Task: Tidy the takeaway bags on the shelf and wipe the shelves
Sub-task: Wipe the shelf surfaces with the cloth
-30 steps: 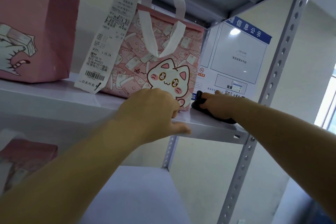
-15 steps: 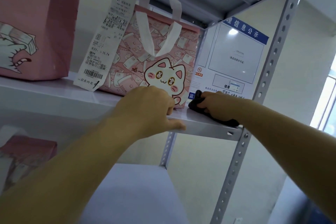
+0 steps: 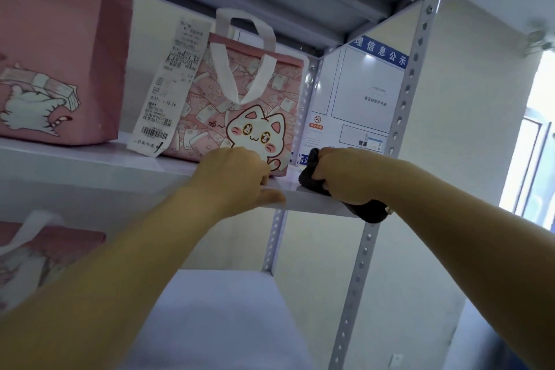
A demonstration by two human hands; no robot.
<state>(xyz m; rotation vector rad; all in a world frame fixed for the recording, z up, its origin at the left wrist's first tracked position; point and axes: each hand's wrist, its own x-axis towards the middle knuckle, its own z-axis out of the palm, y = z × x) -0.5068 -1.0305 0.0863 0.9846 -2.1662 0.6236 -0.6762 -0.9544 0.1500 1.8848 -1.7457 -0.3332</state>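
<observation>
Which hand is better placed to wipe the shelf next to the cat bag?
Right. The right hand grips the dark cloth on the shelf beside the cat bag; the left hand sits at the bag's base without a cloth.

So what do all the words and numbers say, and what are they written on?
"理信息公示": blue header of the white notice board; its start is cut off.
"食品经营许可证": small print in the middle of the same board.
"健康": near the board's bottom.
"15.74": on the receipt.
"京东外卖": the receipt's bottom line.
"喵~": on the cat bag, beside the cat.
The other receipt lines and the board's red sign are too blurred to read.
</observation>
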